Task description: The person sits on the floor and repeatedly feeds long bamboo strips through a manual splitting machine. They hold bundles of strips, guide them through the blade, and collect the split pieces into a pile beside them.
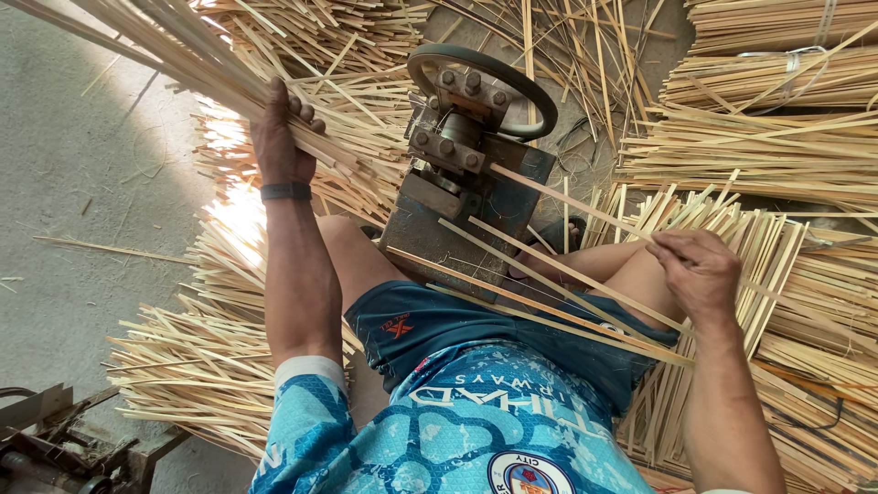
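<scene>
My left hand, with a dark band on the wrist, is closed around a thick bundle of long bamboo strips that slants up to the left. My right hand pinches a single thin bamboo strip; the strip runs up-left into a small metal machine with a ring-shaped wheel, standing between my knees. Several more loose strips lie across my lap and blue shorts, under the right hand.
Heaps of cut bamboo strips surround me on both sides. Tied bundles are stacked at the upper right. Bare concrete floor lies to the left, with a rusty metal frame at the lower left corner.
</scene>
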